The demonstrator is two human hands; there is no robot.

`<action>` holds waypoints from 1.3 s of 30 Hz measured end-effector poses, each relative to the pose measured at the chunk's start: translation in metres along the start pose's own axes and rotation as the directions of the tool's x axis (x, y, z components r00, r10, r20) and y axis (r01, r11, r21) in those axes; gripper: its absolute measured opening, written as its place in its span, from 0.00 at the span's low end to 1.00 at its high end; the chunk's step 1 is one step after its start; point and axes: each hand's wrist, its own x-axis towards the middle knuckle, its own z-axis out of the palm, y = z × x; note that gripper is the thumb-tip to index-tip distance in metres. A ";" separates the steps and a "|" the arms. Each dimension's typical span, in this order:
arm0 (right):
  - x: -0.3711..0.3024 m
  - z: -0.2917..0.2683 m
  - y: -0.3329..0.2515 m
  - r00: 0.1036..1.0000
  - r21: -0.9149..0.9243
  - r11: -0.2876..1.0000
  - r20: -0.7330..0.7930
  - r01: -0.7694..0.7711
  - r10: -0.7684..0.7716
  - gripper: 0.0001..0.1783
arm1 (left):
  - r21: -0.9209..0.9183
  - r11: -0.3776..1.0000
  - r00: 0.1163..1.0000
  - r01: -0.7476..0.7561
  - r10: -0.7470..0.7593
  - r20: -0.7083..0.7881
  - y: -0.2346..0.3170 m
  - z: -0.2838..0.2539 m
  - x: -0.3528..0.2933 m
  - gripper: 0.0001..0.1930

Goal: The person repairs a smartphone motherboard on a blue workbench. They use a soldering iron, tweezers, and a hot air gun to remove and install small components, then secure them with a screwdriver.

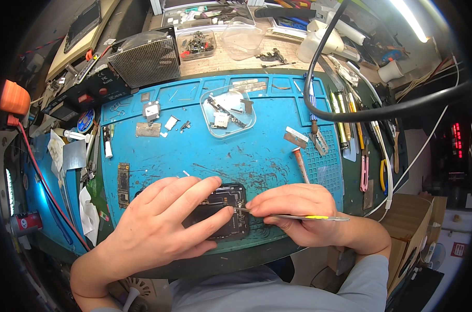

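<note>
An opened black phone housing (229, 223) lies on the blue mat near its front edge, with small parts and connectors along its right end. My left hand (165, 221) is spread over the housing, and its fingers cover much of the left and middle. My right hand (301, 210) grips slim metal tweezers (327, 218) with a yellow patch on the handle. Their thin tip points left and reaches the housing's right end, close to my left index finger. Whether the tip pinches a part is too small to tell. A narrow circuit board (123, 185) rests left of my left hand.
On the blue mat (168, 151) stands a clear plastic tub (228, 130) holding small metal parts. A red-handled tool (301, 165) and a brush (317, 136) lie on the right. Screwdrivers and pink tweezers (364, 174) line the right edge. A thick black cable (371, 115) arches overhead.
</note>
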 end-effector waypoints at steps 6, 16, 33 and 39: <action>0.000 0.000 0.000 1.000 0.005 1.000 0.003 -0.001 0.001 0.13 | 0.003 1.000 1.000 0.001 -0.001 0.004 0.000 -0.001 0.000 0.33; 0.000 -0.001 0.000 1.000 0.016 1.000 0.008 -0.007 0.007 0.14 | -0.009 1.000 1.000 0.008 -0.008 -0.006 -0.001 0.000 0.001 0.35; 0.001 0.000 0.001 1.000 0.012 1.000 0.003 0.005 -0.005 0.16 | 0.008 1.000 1.000 -0.004 0.004 -0.005 -0.001 -0.001 0.002 0.35; 0.002 0.000 0.000 0.999 0.003 0.999 -0.001 0.044 -0.044 0.15 | 0.009 1.000 1.000 0.005 -0.005 -0.003 0.002 -0.002 0.002 0.35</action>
